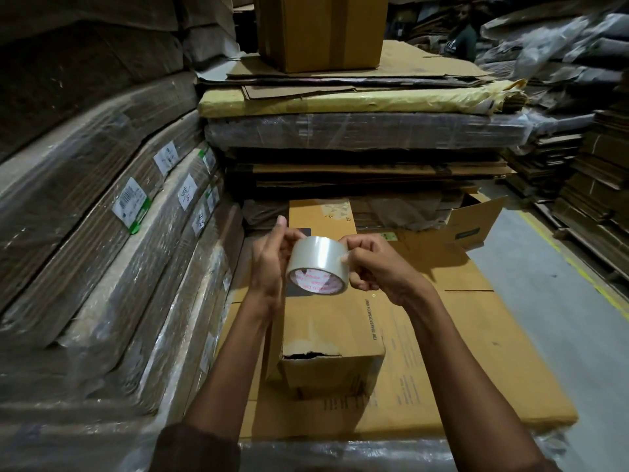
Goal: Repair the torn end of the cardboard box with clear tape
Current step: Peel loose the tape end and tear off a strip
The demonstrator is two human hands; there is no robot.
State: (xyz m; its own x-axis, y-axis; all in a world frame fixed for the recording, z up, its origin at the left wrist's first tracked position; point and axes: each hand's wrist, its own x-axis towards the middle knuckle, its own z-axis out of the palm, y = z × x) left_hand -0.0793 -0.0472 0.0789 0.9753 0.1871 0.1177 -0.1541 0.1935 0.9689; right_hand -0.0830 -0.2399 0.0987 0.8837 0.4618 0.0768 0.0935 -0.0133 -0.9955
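Wrapped stacks [112, 233] of flat cardboard rise along the left, and more bundles [357, 131] are piled at the far side, with an upright carton [320, 32] on top of them. To the right runs grey floor [558, 301] with a yellow line. In the middle lies a broad flattened sheet [459, 352] of cardboard, serving as the worktop, and an open carton [476, 219] sits at its far right. On the sheet, near the person, rests the small box [333, 338], its near end torn open in a dark jagged gap along the top edge. Above the box, both hands hold up a roll of clear tape [318, 265]. The left hand [270, 264] cups the roll's left side, fingers curled round it. The right hand [374, 264] pinches at the roll's right edge with thumb and curled fingers.
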